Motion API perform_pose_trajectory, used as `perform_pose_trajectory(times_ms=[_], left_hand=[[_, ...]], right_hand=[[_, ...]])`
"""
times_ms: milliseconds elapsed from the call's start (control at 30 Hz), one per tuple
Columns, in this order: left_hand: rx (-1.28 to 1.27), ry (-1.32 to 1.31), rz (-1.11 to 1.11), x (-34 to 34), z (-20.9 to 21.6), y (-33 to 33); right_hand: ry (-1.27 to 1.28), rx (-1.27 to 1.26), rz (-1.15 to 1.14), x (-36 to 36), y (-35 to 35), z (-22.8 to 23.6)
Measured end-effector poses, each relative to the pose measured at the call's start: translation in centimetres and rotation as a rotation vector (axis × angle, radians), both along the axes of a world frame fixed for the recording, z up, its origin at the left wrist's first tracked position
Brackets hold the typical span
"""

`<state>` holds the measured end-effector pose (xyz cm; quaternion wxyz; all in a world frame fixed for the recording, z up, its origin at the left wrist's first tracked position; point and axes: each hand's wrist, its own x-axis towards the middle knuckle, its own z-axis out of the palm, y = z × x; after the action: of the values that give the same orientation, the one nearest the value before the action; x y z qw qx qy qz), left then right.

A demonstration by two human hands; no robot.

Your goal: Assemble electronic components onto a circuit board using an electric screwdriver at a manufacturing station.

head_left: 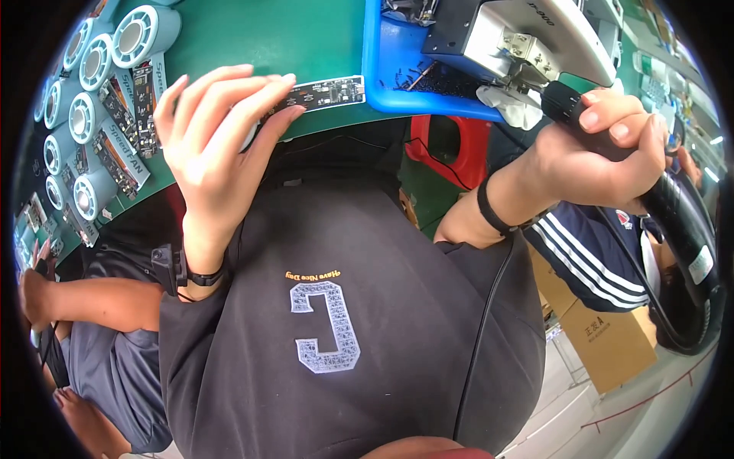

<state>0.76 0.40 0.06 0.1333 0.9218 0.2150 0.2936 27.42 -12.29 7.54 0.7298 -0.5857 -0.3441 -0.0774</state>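
Observation:
Between the thumb and fingers of my left hand (218, 134) is one end of a narrow handheld fan with its circuit board (332, 93) exposed. The board points right, over the front edge of the green table, and my palm hides most of the fan's round end. My right hand (612, 141) is wrapped round a black electric screwdriver (677, 222), raised at the right. The screwdriver's black ribbed nose (563, 103) points left toward a screw feeder (520, 50); its bit cannot be made out.
Several light-blue fans (145, 38) with exposed boards line the table's left side. A blue tray (372, 69) holds the screw feeder, loose dark screws (424, 79) and a white cloth (508, 107). Below stands a red stool (468, 153). Another person's arm (99, 302) is at left; a striped sleeve (589, 256) right.

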Motion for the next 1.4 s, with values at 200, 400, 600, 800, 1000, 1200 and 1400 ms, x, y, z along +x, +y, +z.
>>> perform_pose_trajectory(times_ms=[200,400,600,800,1000,1200,1400], left_hand=[[-0.385,-0.311,0.186,-0.4,-2.5,-0.5],[-0.355,-0.52,0.102,-0.5,-4.1,0.0],[-0.43,-0.525,0.104,-1.1,-4.8,-0.5],[-0.54,-0.522,0.085,-1.7,-4.8,-0.8],[-0.553,-0.584,0.072,-1.6,-4.7,-0.4],[-0.557,-0.638,0.056,-1.8,-4.7,-0.3],[-0.56,-0.626,0.061,-1.9,-4.6,-0.4]], right_hand=[[-0.088,-0.153,0.048,-0.8,1.4,0.2],[0.077,0.156,0.423,-6.7,2.3,-0.1],[0.132,0.252,0.612,-13.7,7.0,-1.6],[0.13,0.154,0.64,-15.2,8.1,-2.7],[0.126,0.14,0.595,-16.0,8.6,-2.9],[0.128,0.131,0.548,-16.5,8.8,-3.3],[0.011,0.127,0.464,-16.1,8.5,-3.7]])
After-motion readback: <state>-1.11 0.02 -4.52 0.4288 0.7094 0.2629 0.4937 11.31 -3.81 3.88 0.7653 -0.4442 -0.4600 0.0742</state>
